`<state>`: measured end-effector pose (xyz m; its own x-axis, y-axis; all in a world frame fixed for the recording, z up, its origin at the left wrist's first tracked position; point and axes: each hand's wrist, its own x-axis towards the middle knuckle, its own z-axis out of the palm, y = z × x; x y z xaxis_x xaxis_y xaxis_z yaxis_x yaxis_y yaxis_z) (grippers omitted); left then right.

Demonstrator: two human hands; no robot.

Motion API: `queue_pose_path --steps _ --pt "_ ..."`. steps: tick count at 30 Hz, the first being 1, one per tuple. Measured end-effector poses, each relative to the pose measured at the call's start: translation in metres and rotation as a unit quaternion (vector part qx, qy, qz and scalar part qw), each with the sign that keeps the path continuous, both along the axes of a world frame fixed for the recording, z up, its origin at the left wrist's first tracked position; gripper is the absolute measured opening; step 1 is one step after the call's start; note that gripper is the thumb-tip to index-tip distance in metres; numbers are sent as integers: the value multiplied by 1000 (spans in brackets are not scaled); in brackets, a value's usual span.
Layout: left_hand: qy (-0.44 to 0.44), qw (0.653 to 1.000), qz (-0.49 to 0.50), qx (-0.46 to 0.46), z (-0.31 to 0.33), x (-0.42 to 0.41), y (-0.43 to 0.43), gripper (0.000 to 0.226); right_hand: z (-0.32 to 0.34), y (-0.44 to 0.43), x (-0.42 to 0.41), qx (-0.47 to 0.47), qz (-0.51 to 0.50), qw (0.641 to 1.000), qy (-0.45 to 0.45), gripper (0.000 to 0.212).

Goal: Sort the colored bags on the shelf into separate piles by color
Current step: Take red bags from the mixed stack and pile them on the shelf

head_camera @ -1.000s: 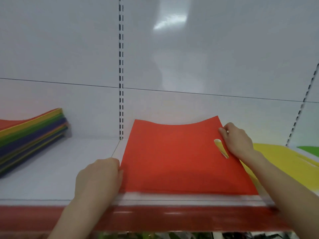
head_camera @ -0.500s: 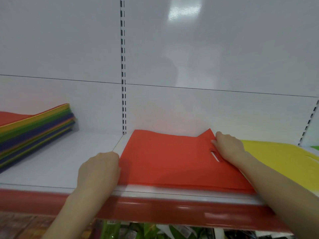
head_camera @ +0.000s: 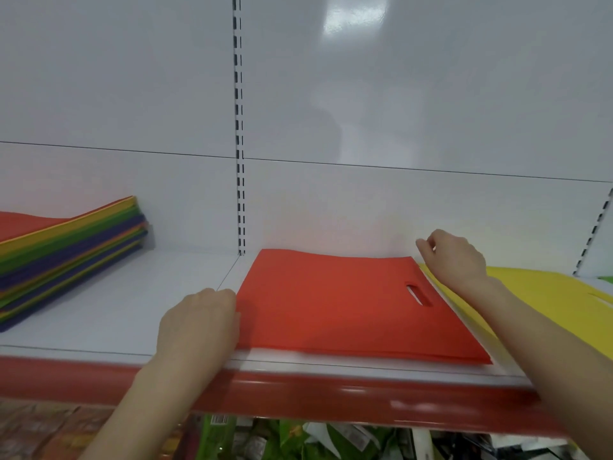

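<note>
Currently shelved at centre: red bags [head_camera: 331,303], flat on the shelf [head_camera: 99,313], just left of a yellow bag [head_camera: 537,293], well right of the mixed stack [head_camera: 66,247].
Likely light, thin, floppy, prone to sliding; best taken at an edge or through the handle slot [head_camera: 418,295]. Left hand [head_camera: 199,323] curled against near-left edge, grip not discernible; right hand [head_camera: 454,257] loosely curled over far-right corner, holding nothing.

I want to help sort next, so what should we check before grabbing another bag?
1. Red bag lies flat on the shelf: ok.
2. Yellow bag sits beside it, not on it: ok.
3. Right hand holds nothing: ok.
4. Left hand free: cannot tell, fingers hidden at the red bag's edge.
5. Mixed-colour stack on the left has bags to sort: ok.
</note>
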<state>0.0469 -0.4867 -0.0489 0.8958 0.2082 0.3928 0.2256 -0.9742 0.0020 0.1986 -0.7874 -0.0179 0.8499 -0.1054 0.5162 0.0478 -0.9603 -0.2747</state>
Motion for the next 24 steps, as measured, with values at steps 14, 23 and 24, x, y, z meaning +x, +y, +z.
queue_pose_path --steps 14,23,24 --pt "-181 981 -37 -64 6 -79 45 29 28 159 -71 52 271 960 -51 27" --pt "-239 971 -9 -31 4 -162 175 29 30 325 -136 75 411 907 -58 34" --pt "-238 971 0 -25 5 -172 192 29 30 344 -145 78 418 903 -56 36"
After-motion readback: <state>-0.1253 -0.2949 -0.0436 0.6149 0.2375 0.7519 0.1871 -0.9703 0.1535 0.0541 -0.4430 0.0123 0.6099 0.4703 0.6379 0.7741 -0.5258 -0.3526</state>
